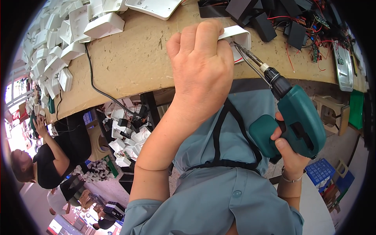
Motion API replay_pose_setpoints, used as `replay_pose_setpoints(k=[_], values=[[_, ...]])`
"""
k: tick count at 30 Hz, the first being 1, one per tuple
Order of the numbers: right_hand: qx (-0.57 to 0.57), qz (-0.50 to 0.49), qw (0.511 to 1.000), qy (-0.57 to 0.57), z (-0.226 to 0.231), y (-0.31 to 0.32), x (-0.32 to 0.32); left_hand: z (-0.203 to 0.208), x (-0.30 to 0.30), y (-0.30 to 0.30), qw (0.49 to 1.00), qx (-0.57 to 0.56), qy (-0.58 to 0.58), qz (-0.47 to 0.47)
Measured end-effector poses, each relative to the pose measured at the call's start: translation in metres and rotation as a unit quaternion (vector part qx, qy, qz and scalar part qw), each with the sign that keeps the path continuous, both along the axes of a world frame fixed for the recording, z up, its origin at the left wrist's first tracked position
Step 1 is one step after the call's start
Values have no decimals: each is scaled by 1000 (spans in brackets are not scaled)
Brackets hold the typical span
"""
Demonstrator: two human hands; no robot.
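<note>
My left hand [203,66] is closed on a white plastic housing [241,36] at the front part of the workbench. Its fingers curl over the housing's left side and hide much of it. A bit of red wire [238,60] shows just below the housing. My right hand [288,150] grips a green pistol-shaped soldering gun [303,117]. The gun points up and to the left, with a thin metal tube running alongside its barrel. Its tip reaches the housing's open side; whether it touches anything inside I cannot tell.
White plastic housings [51,51] pile up at the left of the workbench [129,58]. Black boxes [263,26] and red-wired circuit boards lie at the far right, near a metal tray [343,70]. A black cable [96,86] hangs over the bench edge. Another person [51,156] works at the left.
</note>
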State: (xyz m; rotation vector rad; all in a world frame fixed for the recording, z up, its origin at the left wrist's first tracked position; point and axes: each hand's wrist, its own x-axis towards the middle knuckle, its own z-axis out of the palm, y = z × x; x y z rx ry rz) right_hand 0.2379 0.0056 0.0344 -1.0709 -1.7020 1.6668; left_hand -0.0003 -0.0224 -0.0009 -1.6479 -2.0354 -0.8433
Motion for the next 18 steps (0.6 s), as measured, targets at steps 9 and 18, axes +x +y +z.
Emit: replay_pose_setpoints(k=[9, 18], values=[[-27, 14, 999, -16, 5, 2, -3, 0, 0, 0, 1000, 6, -3, -1], [-25, 20, 999, -29, 4, 3, -4, -1, -1, 1, 1000, 14, -5, -6]])
